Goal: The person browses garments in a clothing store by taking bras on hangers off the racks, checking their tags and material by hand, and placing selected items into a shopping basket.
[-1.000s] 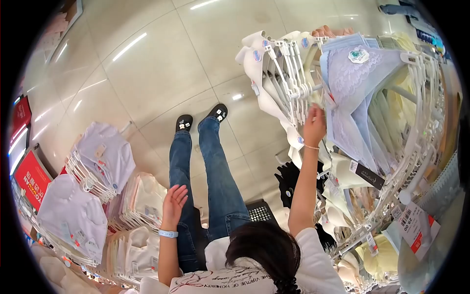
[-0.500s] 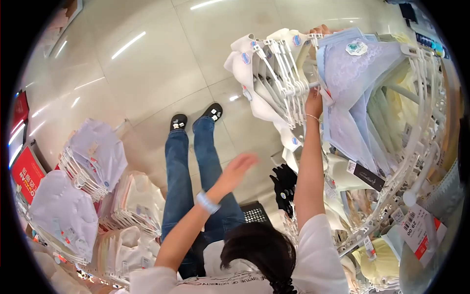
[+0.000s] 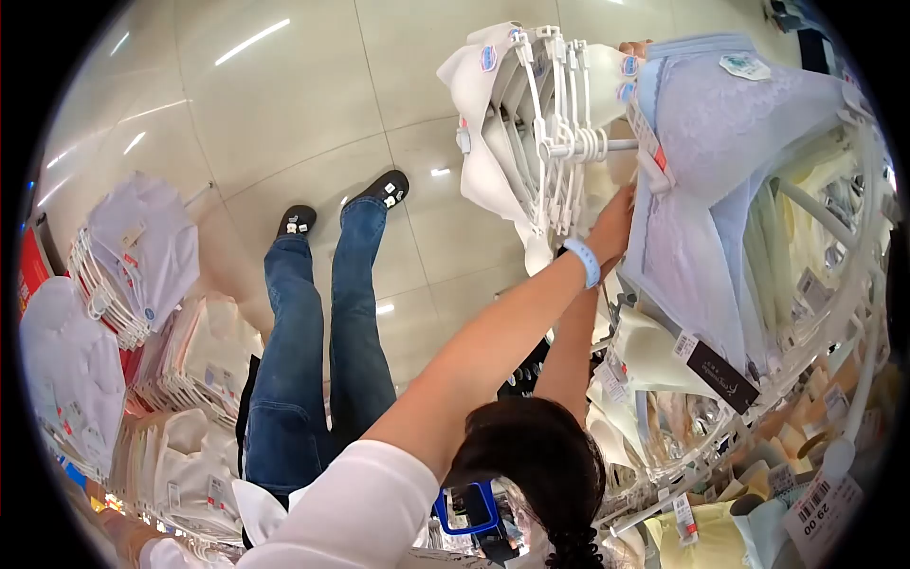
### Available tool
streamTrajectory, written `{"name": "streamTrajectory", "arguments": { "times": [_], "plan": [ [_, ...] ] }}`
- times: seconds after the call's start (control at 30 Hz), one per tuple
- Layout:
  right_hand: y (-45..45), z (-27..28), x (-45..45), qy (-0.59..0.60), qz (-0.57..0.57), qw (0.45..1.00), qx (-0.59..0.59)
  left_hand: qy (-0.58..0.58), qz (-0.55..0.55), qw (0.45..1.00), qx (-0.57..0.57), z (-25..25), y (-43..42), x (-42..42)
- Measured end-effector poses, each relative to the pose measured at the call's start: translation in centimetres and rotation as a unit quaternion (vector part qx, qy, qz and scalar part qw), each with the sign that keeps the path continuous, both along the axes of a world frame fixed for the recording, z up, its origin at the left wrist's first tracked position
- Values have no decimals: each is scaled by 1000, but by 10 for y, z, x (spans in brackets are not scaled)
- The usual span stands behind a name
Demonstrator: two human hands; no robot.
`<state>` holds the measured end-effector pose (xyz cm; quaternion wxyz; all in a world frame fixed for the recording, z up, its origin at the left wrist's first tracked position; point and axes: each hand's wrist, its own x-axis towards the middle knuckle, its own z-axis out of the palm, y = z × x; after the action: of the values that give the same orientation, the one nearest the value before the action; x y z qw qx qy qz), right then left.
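My left hand (image 3: pixel 613 226), with a pale blue band at the wrist, reaches to the edge of a lavender lace bra (image 3: pixel 697 133) on the right-hand rack. Its fingertips are hidden at the bra's edge. My right forearm (image 3: pixel 567 365) rises beneath the left one, and the right hand is covered by the left hand and the garments. Left of my hands, white bras (image 3: pixel 483 123) hang on white plastic hangers (image 3: pixel 569 142) along a metal rail (image 3: pixel 621 145). A red-and-white tag (image 3: pixel 654 156) hangs at the lavender bra's side.
Fingers (image 3: pixel 635 47) show above the rail; whose they are I cannot tell. Another rack with lavender bras (image 3: pixel 142 247) and cream garments (image 3: pixel 213 346) stands left. A black tag (image 3: pixel 720 375) and a price tag (image 3: pixel 823 507) hang at right. A blue-rimmed basket (image 3: pixel 466 507) is below.
My left hand has swung up and right from in front of my legs to the lavender bra, now covering my right hand. The view has shifted, and the racks appear further right or left.
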<state>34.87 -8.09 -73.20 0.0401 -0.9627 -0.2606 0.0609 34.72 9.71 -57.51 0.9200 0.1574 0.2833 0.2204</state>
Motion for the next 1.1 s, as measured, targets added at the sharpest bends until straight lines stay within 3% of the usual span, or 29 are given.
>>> {"name": "streamTrajectory", "arguments": {
  "times": [0.03,0.13,0.2,0.33,0.4,0.43,0.5,0.57,0.6,0.7,0.77,0.83,0.97,1.03,1.07,1.1],
  "plan": [
    [1,8,-7,-3,-10,1000,16,108,-92,974,175,-12,-16,-4],
    [10,44,-42,-2,-63,993,101,160,-100,962,198,-8,-42,-43],
    [13,62,-72,5,-103,983,153,206,-209,933,208,-7,-56,-70],
    [8,89,-141,38,-181,954,237,194,-322,898,229,2,-72,-122],
    [7,102,-179,71,-232,927,288,194,-320,899,229,4,-84,-153],
    [7,111,-197,130,-278,873,379,204,-333,891,231,7,-86,-170],
    [13,137,-233,219,-342,689,600,172,-352,906,160,8,-78,-211],
    [7,188,-264,146,-318,892,286,166,-327,924,107,13,-64,-270],
    [2,204,-280,82,-279,911,293,154,-296,936,108,11,-59,-301],
    [-5,309,-315,109,-265,906,312,171,-314,929,93,57,-4,-391],
    [-22,378,-337,98,-209,933,275,180,-313,928,90,103,26,-435],
    [-27,453,-356,118,-185,929,298,191,-331,912,149,144,42,-460],
    [-40,572,-379,157,-208,866,426,177,-272,934,147,193,38,-482],
    [-53,605,-387,143,-224,843,468,-101,-221,968,-66,217,35,-475],
    [-59,617,-392,132,-228,832,489,-136,-240,961,21,234,31,-470],
    [-64,627,-396,118,-228,820,511,-144,-255,956,30,259,29,-465]
  ]
}}
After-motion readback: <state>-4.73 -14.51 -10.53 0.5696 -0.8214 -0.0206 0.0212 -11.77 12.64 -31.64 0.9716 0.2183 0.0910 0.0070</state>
